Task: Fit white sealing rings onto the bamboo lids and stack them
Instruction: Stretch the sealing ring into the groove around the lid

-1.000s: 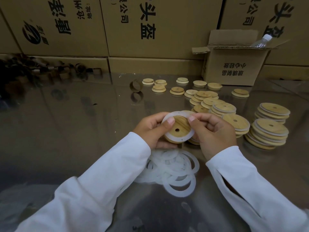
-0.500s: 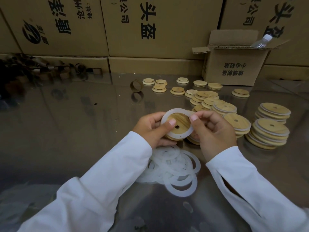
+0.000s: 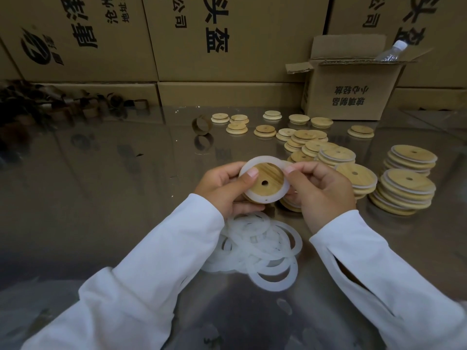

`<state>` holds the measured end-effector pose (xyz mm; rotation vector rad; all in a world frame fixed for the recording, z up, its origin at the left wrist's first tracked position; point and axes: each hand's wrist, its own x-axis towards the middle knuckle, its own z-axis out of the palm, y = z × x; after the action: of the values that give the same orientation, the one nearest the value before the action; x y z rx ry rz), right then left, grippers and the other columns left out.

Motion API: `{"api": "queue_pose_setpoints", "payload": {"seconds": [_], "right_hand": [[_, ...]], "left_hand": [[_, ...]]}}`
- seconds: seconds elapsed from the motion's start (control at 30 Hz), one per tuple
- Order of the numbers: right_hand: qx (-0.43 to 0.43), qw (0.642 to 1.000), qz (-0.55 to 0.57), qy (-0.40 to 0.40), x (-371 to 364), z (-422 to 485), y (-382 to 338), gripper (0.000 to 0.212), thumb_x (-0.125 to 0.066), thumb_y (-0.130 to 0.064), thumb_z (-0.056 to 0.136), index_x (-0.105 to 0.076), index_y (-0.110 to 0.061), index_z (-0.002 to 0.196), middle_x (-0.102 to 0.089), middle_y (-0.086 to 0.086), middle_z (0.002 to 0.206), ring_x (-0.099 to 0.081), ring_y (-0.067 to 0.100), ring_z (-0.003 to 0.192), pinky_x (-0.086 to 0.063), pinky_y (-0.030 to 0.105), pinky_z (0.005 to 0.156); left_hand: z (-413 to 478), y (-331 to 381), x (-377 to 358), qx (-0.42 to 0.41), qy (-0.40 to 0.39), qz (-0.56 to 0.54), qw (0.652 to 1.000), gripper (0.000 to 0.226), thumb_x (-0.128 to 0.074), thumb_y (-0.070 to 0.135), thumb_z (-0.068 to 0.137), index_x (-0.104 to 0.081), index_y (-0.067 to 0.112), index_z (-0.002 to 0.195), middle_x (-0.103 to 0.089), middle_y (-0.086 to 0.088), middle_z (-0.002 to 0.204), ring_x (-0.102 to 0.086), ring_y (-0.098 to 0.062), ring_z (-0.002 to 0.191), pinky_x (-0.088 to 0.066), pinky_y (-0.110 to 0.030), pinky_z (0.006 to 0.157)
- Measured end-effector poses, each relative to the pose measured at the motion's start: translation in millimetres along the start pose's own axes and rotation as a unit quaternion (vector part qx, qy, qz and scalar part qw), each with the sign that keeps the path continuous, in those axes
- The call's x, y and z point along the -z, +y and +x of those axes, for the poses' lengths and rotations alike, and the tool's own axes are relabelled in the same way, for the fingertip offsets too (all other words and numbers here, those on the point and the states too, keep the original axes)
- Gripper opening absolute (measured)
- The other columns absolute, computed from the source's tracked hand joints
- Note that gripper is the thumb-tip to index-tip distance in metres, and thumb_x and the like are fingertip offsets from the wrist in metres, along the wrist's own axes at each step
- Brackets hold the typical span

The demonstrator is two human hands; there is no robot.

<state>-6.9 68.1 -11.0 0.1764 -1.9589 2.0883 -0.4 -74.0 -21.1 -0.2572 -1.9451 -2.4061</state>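
Observation:
I hold a round bamboo lid [image 3: 268, 176] with a centre hole above the table, a white sealing ring [image 3: 257, 198] lying around its raised middle. My left hand [image 3: 222, 188] grips the lid's left edge, thumb pressing on the ring. My right hand [image 3: 326, 193] grips the right edge, thumb on the ring's upper right. Below my hands lies a loose pile of white rings [image 3: 260, 246]. To the right stand stacks of ringed lids [image 3: 404, 190], and bare lids [image 3: 265, 131] lie scattered further back.
The work surface is a shiny metal table [image 3: 101, 185]. An open cardboard box [image 3: 351, 89] with a plastic bottle [image 3: 390, 51] stands at the back right before a wall of large cartons [image 3: 222, 39]. A brown tape core [image 3: 201, 125] stands mid-table; dark rolls [image 3: 38, 107] crowd the back left.
The lid has tilted up and turned a little in my hands, and the ring has settled flatter around its raised middle. My thumbs have shifted along the ring.

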Motion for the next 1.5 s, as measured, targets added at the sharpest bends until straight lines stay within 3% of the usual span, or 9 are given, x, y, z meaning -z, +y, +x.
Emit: {"api": "queue_pose_setpoints", "payload": {"seconds": [0.27,0.73,0.9,1.07,1.27,1.5], "right_hand": [[-0.014,1.000,-0.008,0.009,0.5,0.9,0.7,0.015,-0.063,-0.010,0.082,-0.064,-0.021,0.072,-0.065,-0.002,0.067,-0.057,-0.001,0.053,-0.050,0.011,0.054],[-0.005,0.998,-0.057,-0.011,-0.5,-0.5,2.4,0.014,-0.062,-0.016,0.085,-0.063,-0.019,0.071,-0.065,0.000,0.067,-0.059,0.000,0.055,-0.051,0.013,0.060],[-0.016,0.998,-0.063,-0.019,0.2,0.4,3.3,0.012,-0.059,-0.015,0.087,-0.063,-0.014,0.076,-0.067,0.003,0.068,-0.063,0.008,0.060,-0.054,0.018,0.063],[0.007,0.998,-0.068,-0.016,0.2,-0.4,2.3,0.010,-0.060,-0.014,0.086,-0.061,-0.014,0.076,-0.065,0.002,0.068,-0.060,0.000,0.054,-0.052,0.012,0.058],[0.002,0.997,-0.077,-0.012,-0.1,0.2,3.9,0.010,-0.057,-0.015,0.088,-0.060,-0.013,0.079,-0.066,0.003,0.070,-0.061,0.001,0.055,-0.053,0.016,0.060],[0.011,0.997,-0.071,-0.020,2.5,-0.7,2.3,0.010,-0.062,-0.016,0.085,-0.061,-0.017,0.075,-0.067,0.000,0.067,-0.063,0.001,0.053,-0.052,0.012,0.055]], "left_hand": [[-0.1,0.3,-0.7,0.001,-0.002,-0.013,1.000,0.028,-0.056,0.026,0.074,-0.066,0.013,0.096,-0.071,-0.009,0.086,-0.070,-0.022,0.080,-0.058,-0.030,0.063],[-0.7,0.7,2.2,-0.033,0.017,0.000,0.999,0.020,-0.048,0.014,0.089,-0.063,0.013,0.103,-0.069,-0.009,0.096,-0.068,-0.026,0.090,-0.058,-0.035,0.073],[-0.5,0.8,1.6,-0.029,0.023,-0.003,0.999,0.020,-0.047,0.014,0.090,-0.063,0.014,0.103,-0.068,-0.012,0.101,-0.068,-0.027,0.092,-0.058,-0.035,0.073],[-0.1,1.0,0.9,-0.016,0.025,-0.012,0.999,0.019,-0.047,0.015,0.090,-0.062,0.013,0.102,-0.068,-0.013,0.100,-0.068,-0.026,0.089,-0.058,-0.033,0.070],[-0.7,1.1,1.5,-0.017,0.021,-0.004,1.000,0.018,-0.048,0.015,0.089,-0.063,0.014,0.100,-0.069,-0.009,0.097,-0.070,-0.022,0.086,-0.058,-0.030,0.066],[-1.0,2.5,-0.4,0.001,0.032,-0.033,0.999,0.018,-0.045,0.015,0.092,-0.062,0.013,0.099,-0.068,-0.011,0.094,-0.070,-0.021,0.080,-0.058,-0.029,0.062]]}}
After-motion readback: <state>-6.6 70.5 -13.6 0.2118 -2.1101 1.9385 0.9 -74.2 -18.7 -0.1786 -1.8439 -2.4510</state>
